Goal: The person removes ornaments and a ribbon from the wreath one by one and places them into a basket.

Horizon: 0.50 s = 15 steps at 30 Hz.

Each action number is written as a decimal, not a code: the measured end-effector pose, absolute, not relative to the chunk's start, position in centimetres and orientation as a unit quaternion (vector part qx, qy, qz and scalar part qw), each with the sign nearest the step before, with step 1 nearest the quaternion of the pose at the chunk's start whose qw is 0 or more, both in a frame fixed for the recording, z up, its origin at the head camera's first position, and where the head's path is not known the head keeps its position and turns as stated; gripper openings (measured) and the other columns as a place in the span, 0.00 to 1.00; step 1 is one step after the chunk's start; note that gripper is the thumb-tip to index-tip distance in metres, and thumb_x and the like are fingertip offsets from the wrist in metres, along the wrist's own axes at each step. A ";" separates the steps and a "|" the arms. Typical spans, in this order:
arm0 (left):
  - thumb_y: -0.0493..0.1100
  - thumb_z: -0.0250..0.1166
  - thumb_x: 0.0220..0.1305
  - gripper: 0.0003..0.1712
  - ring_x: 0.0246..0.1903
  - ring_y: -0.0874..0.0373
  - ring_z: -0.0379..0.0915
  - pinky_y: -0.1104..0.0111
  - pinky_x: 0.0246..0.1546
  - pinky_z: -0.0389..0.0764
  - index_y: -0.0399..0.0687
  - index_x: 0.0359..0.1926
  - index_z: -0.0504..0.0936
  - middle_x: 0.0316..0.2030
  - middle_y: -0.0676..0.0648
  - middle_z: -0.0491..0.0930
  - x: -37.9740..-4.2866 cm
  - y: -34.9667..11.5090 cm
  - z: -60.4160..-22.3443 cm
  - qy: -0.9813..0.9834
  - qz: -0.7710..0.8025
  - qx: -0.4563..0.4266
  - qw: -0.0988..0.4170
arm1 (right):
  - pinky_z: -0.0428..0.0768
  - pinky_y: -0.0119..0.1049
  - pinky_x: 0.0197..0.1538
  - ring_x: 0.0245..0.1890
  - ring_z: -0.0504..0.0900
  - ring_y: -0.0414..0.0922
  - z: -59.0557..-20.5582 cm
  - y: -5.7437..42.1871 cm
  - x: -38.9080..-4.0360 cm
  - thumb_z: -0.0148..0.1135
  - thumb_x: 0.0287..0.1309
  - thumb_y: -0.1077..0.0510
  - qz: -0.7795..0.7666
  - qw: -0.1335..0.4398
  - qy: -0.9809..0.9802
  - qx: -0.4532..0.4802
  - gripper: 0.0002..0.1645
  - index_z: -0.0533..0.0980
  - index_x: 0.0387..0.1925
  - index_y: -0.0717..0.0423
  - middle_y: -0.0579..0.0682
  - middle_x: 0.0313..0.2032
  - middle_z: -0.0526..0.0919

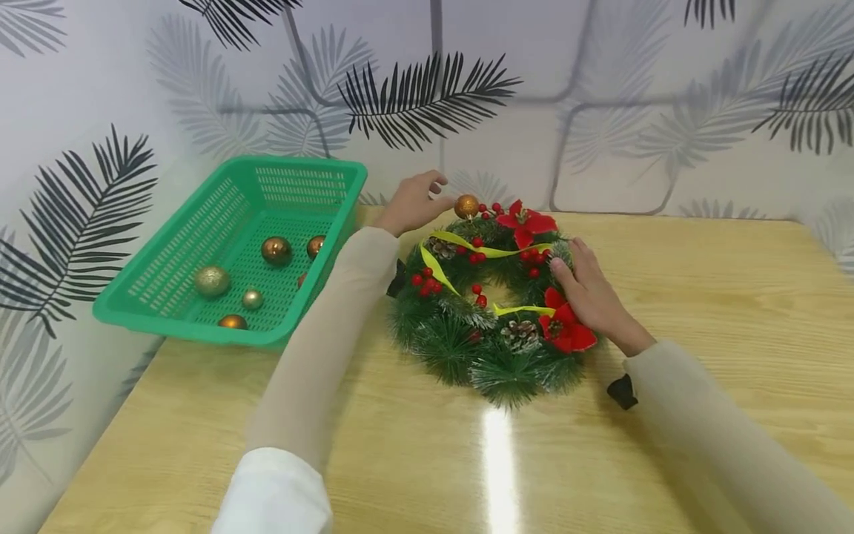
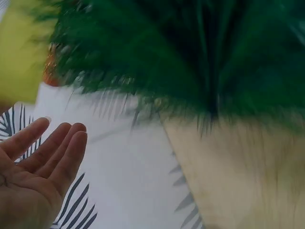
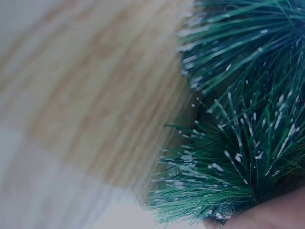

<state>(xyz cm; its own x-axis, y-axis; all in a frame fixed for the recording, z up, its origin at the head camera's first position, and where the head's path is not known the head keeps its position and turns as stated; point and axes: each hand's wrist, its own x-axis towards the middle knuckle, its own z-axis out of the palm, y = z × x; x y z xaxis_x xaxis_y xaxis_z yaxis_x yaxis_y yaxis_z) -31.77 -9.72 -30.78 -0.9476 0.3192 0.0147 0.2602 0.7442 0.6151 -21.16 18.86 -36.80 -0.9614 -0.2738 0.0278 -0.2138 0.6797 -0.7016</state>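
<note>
A green Christmas wreath [image 1: 447, 345] lies on the table, trimmed with red poinsettias [image 1: 567, 326], red berries, pinecones and a yellow ribbon [image 1: 497, 253]. At its upper left edge sits a shiny copper-orange bauble [image 1: 466, 206]. My left hand [image 1: 415, 202] is just left of that bauble, with nothing in it. The left wrist view shows this hand [image 2: 40, 174] palm up, fingers loosely extended, apart from the wreath needles [image 2: 143, 52]. On the wreath's right side my right hand [image 1: 594, 297] holds the rim, thumb over the top. Only part of it [image 3: 271, 212] shows in the right wrist view.
To the left stands a green plastic basket [image 1: 193, 334] holding several gold and copper baubles [image 1: 276, 251]. My left forearm passes in front of its right side. Behind the wooden table [image 1: 414, 460] rises a wall [image 1: 494, 148] patterned with leaves.
</note>
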 end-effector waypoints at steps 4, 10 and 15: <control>0.53 0.53 0.70 0.29 0.59 0.47 0.69 0.57 0.55 0.74 0.44 0.66 0.65 0.61 0.39 0.70 -32.4 -8.2 -31.8 0.926 0.326 0.179 0.059 | 0.39 0.65 0.70 0.74 0.31 0.62 -36.9 19.2 -21.4 0.29 0.72 0.38 -0.383 0.035 0.914 -0.130 0.44 0.36 0.73 0.67 0.65 0.74 0.33; 0.48 0.54 0.70 0.26 0.53 0.50 0.73 0.60 0.49 0.76 0.45 0.65 0.67 0.57 0.41 0.73 -32.4 -7.8 -32.3 0.918 0.333 0.204 0.067 | 0.39 0.65 0.70 0.74 0.31 0.62 -37.1 18.9 -21.4 0.29 0.73 0.39 -0.389 0.036 0.910 -0.136 0.44 0.36 0.73 0.68 0.66 0.74 0.33; 0.46 0.57 0.69 0.23 0.52 0.50 0.73 0.61 0.46 0.77 0.45 0.62 0.71 0.54 0.41 0.76 -32.2 -7.9 -32.0 0.916 0.334 0.215 0.055 | 0.39 0.65 0.70 0.74 0.31 0.62 -36.9 18.7 -21.3 0.29 0.73 0.40 -0.385 0.037 0.912 -0.136 0.44 0.36 0.73 0.67 0.65 0.74 0.32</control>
<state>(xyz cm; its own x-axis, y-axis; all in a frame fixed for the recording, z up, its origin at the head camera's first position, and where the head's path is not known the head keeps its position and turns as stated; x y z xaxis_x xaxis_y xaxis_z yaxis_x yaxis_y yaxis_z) -32.22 -7.85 -32.02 -0.9013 0.4312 0.0430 0.3575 0.6839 0.6360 -21.29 18.69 -36.91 -0.9606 -0.2754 0.0375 -0.2189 0.6665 -0.7126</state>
